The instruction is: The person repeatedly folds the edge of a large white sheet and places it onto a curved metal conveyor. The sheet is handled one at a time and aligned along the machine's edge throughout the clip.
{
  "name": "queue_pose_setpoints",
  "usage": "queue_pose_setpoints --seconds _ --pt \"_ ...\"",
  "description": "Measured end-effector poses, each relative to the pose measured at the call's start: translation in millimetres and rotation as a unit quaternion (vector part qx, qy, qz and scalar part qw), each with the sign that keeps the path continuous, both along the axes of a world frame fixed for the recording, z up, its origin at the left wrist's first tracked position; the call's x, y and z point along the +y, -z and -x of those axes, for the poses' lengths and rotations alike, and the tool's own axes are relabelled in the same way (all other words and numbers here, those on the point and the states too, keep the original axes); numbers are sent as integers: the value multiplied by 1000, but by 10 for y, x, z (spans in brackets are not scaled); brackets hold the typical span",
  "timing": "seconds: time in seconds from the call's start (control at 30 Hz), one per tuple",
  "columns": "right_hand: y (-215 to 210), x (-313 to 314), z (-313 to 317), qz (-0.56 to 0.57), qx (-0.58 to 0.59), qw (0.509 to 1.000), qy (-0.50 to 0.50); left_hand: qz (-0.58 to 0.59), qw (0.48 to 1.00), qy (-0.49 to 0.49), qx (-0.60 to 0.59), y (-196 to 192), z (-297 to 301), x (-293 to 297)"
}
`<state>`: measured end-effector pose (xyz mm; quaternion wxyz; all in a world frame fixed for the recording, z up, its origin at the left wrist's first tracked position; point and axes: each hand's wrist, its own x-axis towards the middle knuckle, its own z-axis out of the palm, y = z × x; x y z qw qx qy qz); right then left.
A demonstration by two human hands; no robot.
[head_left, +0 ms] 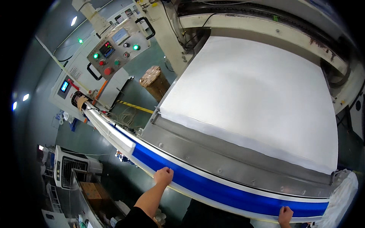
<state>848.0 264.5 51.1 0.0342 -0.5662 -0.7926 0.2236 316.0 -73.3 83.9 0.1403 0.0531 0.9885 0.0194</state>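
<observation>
Left hand (164,176) and right hand (285,215) clench at a blue strip (228,192), hold unclear; white sheet (258,95) beyond grey ledge (213,155); green floor (83,140).

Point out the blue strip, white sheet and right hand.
Blue strip (228,192): head view, mid-length on its face.
White sheet (254,102): head view, middle of its upper surface.
Right hand (285,215): head view, middle of the hand.

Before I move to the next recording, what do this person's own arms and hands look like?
The left hand is bare and ungloved; the left forearm is uncovered below a black fabric sleeve, with no watch or bracelet showing. The right hand is also ungloved; its sleeve, if any, is out of view.
</observation>
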Motion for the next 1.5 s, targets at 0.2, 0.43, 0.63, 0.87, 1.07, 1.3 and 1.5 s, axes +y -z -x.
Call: queue_pose_setpoints --seconds 0.2,0.43,0.63,0.87,1.07,1.3,1.5 --pt "-14 -9 34 10 7 1000 21 7 1000 8 9 33 9 -22" --pt "-12 -6 39 -12 1 1000 6 0 1000 3 7 39 16 -27" --pt "-53 -17 50 15 8 999 29 0 1000 8 9 38 17 -33" --pt "-73 -20 67 6 -6 1000 20 1 1000 7 9 15 15 -30" --pt "-81 -18 56 4 -11 1000 15 -3 1000 12 20 31 11 -36" --pt "-57 -23 62 -2 -20 1000 15 -5 999 16 30 77 16 -57" --pt "-70 -29 67 -5 -16 1000 22 7 999 20 27 95 34 -68"
